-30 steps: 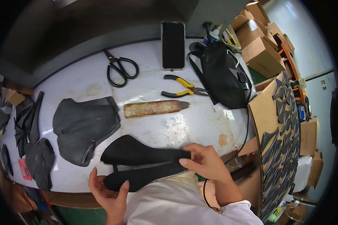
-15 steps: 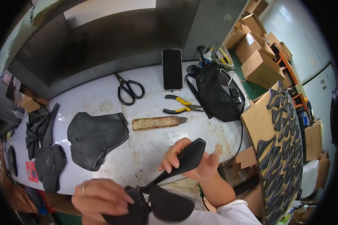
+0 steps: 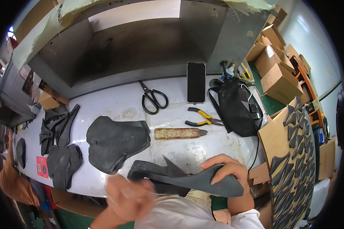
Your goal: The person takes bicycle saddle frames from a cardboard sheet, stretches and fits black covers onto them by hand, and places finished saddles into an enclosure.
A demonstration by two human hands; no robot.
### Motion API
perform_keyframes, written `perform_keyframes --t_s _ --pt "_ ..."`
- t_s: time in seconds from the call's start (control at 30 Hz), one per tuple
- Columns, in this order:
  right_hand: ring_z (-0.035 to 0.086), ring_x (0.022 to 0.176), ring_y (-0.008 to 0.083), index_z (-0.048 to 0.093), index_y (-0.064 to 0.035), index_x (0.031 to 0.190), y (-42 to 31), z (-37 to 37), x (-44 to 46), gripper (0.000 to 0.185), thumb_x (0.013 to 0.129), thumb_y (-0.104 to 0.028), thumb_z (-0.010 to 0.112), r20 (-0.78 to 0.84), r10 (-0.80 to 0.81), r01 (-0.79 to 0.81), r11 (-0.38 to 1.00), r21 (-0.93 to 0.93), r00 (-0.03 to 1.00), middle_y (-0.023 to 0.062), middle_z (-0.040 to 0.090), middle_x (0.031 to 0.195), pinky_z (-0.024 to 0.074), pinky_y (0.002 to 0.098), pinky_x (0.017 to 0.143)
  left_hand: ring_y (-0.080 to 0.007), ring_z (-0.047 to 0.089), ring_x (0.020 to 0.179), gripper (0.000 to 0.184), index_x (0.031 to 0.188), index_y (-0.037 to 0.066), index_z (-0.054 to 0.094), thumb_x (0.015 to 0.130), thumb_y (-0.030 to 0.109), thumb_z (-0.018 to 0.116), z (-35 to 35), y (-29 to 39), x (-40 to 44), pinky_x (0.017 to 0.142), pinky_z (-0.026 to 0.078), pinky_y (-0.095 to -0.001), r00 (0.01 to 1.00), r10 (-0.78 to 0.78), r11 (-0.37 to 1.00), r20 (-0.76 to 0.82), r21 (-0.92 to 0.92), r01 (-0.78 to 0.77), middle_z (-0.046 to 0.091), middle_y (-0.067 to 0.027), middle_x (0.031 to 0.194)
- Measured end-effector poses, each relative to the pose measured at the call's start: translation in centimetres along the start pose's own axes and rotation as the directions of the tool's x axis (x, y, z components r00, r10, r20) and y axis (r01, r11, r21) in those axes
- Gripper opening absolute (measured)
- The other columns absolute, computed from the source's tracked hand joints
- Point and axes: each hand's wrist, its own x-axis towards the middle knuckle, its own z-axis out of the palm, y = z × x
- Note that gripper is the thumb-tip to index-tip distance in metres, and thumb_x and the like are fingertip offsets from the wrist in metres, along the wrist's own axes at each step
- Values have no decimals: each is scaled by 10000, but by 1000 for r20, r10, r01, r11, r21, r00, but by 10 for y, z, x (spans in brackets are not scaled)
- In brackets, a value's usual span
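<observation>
Near the table's front edge, black sheet pieces [image 3: 202, 180] with curved, pointed outlines hang over my lap. My right hand [image 3: 231, 171] is wrapped round their wide right end, thumb on top. My left hand [image 3: 130, 196], smeared by motion, is at their left end; its fingers are too blurred to read. Behind lies a stack of black cut sheets [image 3: 116, 141]. A tape-wrapped knife [image 3: 177, 133] lies beside it, with yellow-black pliers [image 3: 202, 117], black-handled scissors [image 3: 153, 100] and a phone [image 3: 196, 83] farther back.
A black bag [image 3: 235, 108] with a cable is at the table's back right. More black pieces [image 3: 65, 164] and a red card [image 3: 42, 166] lie at the left. A cardboard sheet [image 3: 275, 137] carrying several dark curved pieces stands at the right, with boxes [image 3: 283, 82] behind.
The view has shifted. The black pieces have been turned and swung level, their wide end now in my right hand. My left hand has moved beside their left end.
</observation>
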Motion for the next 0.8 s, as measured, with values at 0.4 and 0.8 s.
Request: perform_keyframes --t_s 0.4,0.8 --pt "692 950 315 639 -25 1119 -3 22 -33 221 937 -149 630 -217 355 -46 604 796 909 249 661 1102 573 393 842 -41 614 722 143 966 -12 684 834 -14 739 29 -33 -16 647 478 -176 364 -66 -384 929 -360 850 692 -23 847" --pt "624 1046 245 495 -77 1349 6 16 -63 462 916 -117 649 58 469 -458 878 -136 881 116 639 1168 492 347 904 -66 627 711 174 1035 -16 630 894 63 695 44 3 -18 608 451 -176 419 21 -695 908 -288 659 692 -54 862"
